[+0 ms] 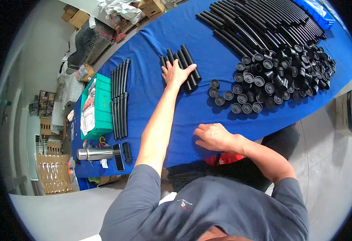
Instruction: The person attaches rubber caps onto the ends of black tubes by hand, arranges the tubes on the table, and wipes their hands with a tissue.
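My left hand [176, 74] lies with spread fingers across a small group of black tubes [186, 56] on the blue cloth, thumb toward the right side of the group. The palm covers part of the tubes. Close to the table's near edge, my right hand [216, 136] rests loosely curled on the cloth; nothing shows in its fingers. Beyond it lie several loose black round caps [228, 95], beside a large heap of the same caps [282, 76].
Many long black tubes [260, 24] lie in rows at the far right, near a blue bin [324, 20]. To the left are capped black tubes [119, 108], a green crate [103, 108], a steel flask [95, 154] and a phone [119, 158]. Blue cloth [152, 44] covers the table.
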A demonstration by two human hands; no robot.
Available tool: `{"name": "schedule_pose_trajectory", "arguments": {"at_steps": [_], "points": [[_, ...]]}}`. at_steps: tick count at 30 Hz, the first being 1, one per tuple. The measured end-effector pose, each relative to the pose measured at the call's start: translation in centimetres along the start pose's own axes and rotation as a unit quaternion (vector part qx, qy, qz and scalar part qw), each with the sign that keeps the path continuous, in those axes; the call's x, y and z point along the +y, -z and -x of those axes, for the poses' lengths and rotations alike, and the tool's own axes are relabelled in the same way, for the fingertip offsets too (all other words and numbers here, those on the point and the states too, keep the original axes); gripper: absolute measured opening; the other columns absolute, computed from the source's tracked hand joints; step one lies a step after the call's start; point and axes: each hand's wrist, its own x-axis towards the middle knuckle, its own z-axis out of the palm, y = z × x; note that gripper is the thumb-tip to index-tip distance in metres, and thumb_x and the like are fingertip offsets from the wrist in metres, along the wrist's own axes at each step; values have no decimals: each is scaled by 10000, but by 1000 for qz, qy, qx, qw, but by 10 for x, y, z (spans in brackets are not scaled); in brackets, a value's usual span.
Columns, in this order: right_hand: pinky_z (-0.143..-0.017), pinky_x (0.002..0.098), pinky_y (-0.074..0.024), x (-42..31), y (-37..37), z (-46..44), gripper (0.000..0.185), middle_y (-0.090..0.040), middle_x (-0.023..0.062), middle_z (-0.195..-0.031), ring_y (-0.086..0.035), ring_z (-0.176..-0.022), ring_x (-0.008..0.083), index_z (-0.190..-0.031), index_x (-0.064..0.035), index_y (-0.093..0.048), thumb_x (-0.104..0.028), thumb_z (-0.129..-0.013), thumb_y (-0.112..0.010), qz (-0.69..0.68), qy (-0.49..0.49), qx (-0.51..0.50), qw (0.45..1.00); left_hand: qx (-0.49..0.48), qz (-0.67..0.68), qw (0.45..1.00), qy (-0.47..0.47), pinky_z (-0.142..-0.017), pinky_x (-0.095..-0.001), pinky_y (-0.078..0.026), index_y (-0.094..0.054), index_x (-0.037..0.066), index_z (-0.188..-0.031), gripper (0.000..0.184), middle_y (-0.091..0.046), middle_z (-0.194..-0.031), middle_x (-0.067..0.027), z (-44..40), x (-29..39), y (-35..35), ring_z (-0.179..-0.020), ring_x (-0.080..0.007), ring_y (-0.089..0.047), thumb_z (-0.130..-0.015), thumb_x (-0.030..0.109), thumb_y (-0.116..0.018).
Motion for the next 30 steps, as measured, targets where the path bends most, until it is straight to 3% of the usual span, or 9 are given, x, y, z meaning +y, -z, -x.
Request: {"name": "schedule_pose_trajectory", "arguments": {"at_steps": [8,15,16,18,20,25,28,29,30], "points": [[-731,498,-561,-2,3,-4,272,-649,170,-910,-681,-853,383,-939,-13,-609,-250,-867,-721,-1,-14,-20,1000,47,-26,998,-20,-1181,-597,-300,-476,77,-1510,1120,-405,-1573,-231,-3,2,-12,-1490,-408,-333,-704,821,-701],[-755,503,-559,-3,3,-2,271,-649,177,-917,-679,-867,391,-946,-11,-614,-247,-867,-719,-12,-17,-11,1000,49,-12,995,-91,-1194,-534,-321,-523,64,-1477,1022,-381,-1590,-267,-1,-5,-6,-1499,-431,-320,-785,807,-641],[-757,502,-559,-4,4,-2,270,-649,177,-917,-679,-868,390,-943,-10,-615,-247,-867,-719,-10,-17,-11,1000,77,21,990,-112,-1171,-612,-322,-543,91,-1466,946,-390,-1596,-234,-4,-14,-7,-1515,-425,-291,-799,747,-679],[-761,502,-558,-5,6,0,267,-649,177,-916,-679,-870,390,-937,-9,-616,-246,-868,-718,-6,-21,-14,1000,91,16,991,-96,-1189,-564,-322,-551,98,-1464,918,-395,-1586,-258,-7,-35,-5,-1495,-442,-322,-814,736,-672],[-759,502,-558,-2,3,2,267,-650,176,-915,-679,-868,390,-931,-10,-616,-249,-869,-718,-7,-16,-13,1000,87,47,991,-92,-1203,-486,-327,-547,30,-1449,903,-400,-1553,-327,-13,-60,-14,-1475,-441,-359,-847,693,-668],[-745,497,-558,-1,4,0,271,-645,172,-909,-678,-864,386,-932,-14,-611,-256,-874,-718,-2,-12,-23,1000,87,114,984,-105,-1190,-459,-350,-555,9,-1433,849,-388,-1545,-353,-6,-70,-19,-1474,-426,-373,-878,640,-675],[-727,493,-559,0,2,1,270,-639,168,-900,-677,-849,381,-938,-17,-607,-254,-875,-720,-5,-7,-16,1000,138,75,979,-133,-1188,-467,-349,-574,7,-1407,780,-404,-1523,-366,-6,-65,-18,-1426,-447,-420,-888,576,-700],[-726,494,-561,1,1,1,271,-644,168,-895,-682,-844,380,-930,-14,-610,-254,-869,-721,-5,-4,-12,1000,266,-27,946,-182,-1097,-453,-448,-628,14,-1333,704,-541,-1419,-313,-3,-60,-20,-1297,-408,-556,-882,547,-720],[-724,494,-564,2,1,1,272,-650,168,-890,-686,-838,380,-921,-11,-614,-254,-863,-722,-4,-2,-7,1000,218,35,955,-198,-1022,-446,-486,-653,24,-1288,665,-601,-1340,-280,10,-40,-9,-1212,-378,-610,-875,538,-733]]}}
